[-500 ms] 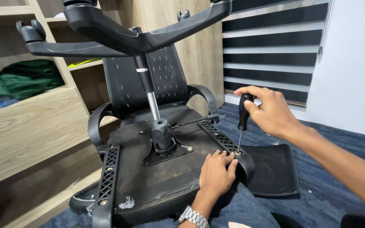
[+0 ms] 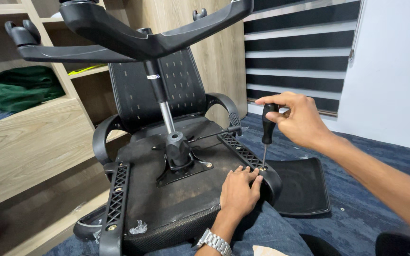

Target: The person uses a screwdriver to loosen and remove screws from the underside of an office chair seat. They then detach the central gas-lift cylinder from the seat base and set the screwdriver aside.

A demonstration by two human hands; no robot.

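An upturned black office chair lies in front of me, its seat underside [image 2: 176, 189] facing up and its star base [image 2: 134, 40] overhead on the gas column [image 2: 160, 102]. My right hand [image 2: 297, 118] grips the black handle of a screwdriver [image 2: 266, 130], held upright with its tip on a screw at the right armrest bracket [image 2: 243, 151]. My left hand [image 2: 237, 192], a metal watch on its wrist, rests flat on the seat edge with fingertips touching the bracket beside the screwdriver tip.
Wooden shelves [image 2: 29, 142] stand at the left, with green cloth [image 2: 20, 87] on one. A flat black pad [image 2: 302, 187] lies on the blue carpet to the right. Striped blinds [image 2: 295, 52] and a white wall are behind. The left armrest bracket [image 2: 115, 204] shows screws.
The view has shifted slightly, so everything sits a little left and lower. Both hands and the screwdriver keep the same hold at the screw.
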